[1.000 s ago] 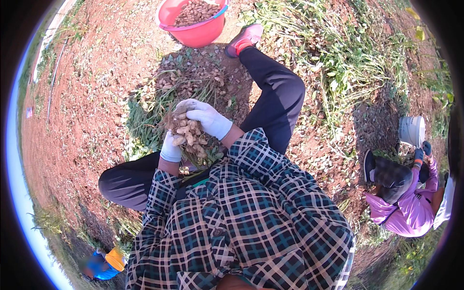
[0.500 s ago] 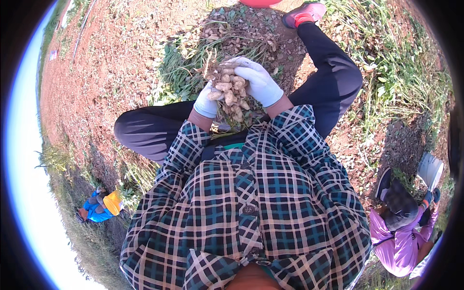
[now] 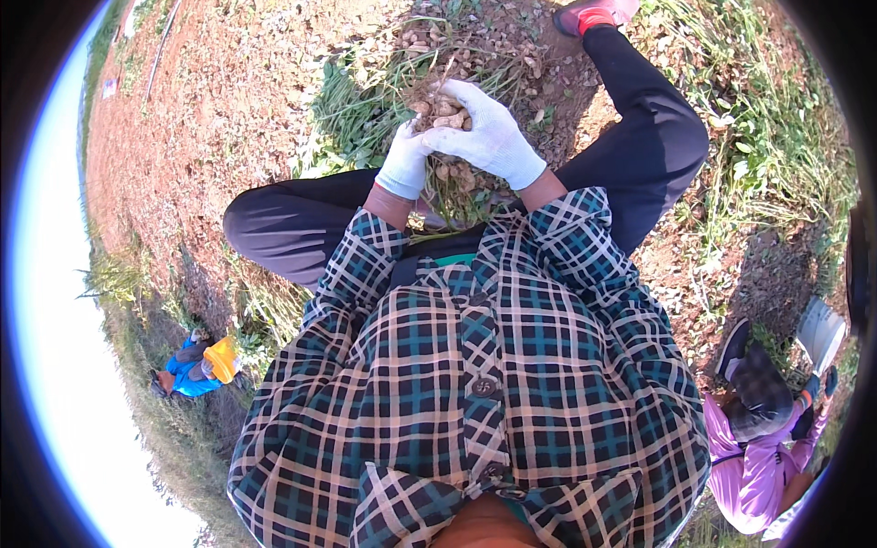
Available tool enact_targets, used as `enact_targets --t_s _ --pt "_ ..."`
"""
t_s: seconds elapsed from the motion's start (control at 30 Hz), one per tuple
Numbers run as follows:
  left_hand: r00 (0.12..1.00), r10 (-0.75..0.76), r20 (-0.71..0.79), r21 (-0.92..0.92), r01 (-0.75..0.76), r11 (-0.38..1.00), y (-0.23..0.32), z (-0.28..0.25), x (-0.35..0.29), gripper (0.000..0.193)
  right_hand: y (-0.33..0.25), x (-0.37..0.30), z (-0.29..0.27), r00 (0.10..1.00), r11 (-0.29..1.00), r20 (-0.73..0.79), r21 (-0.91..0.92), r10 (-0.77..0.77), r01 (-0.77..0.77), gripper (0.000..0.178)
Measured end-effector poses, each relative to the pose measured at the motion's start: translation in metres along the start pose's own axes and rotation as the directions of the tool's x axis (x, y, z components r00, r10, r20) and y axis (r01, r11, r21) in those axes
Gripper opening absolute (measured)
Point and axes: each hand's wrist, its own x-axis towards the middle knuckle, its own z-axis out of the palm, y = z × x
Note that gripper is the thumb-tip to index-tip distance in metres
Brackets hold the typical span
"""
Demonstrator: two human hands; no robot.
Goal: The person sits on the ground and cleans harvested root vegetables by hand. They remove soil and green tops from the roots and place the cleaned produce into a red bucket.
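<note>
Between left fingers (image 3: 410, 144) and right fingers (image 3: 446, 141): peanut clump (image 3: 450, 119), both curled around it, left grip partly hidden. Looks like the pod-picking step; next move calls for steady left hold, right pull. Vines (image 3: 352, 108) lie just beyond the fingers. Versus half a second ago: right fingers cover more pods, red tub out of view.

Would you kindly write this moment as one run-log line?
Left hand: gloved, holding peanuts | right hand: gloved, cupping peanuts | beyond: green plants on reddish soil
</note>
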Motion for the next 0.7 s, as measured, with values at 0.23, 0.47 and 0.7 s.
enact_targets --t_s 0.23,0.47,0.7 --pt "0.974 0.082 -0.210 0.109 -0.060 0.992 0.000 0.018 0.003 0.027 0.017 0.005 0.023 0.925 0.940 -0.226 0.226 0.306 -0.256 0.036" --pt "0.990 0.007 -0.144 0.023 -0.003 1.000 -0.007 0.014 0.003 0.030 0.034 0.011 0.023 0.781 0.559 0.027 0.683 0.624 -0.470 0.026" --pt "0.997 0.006 -0.079 0.171 0.007 0.985 -0.009 0.007 0.004 0.030 0.039 0.010 0.014 0.851 0.591 0.102 0.676 0.516 -0.439 0.022"
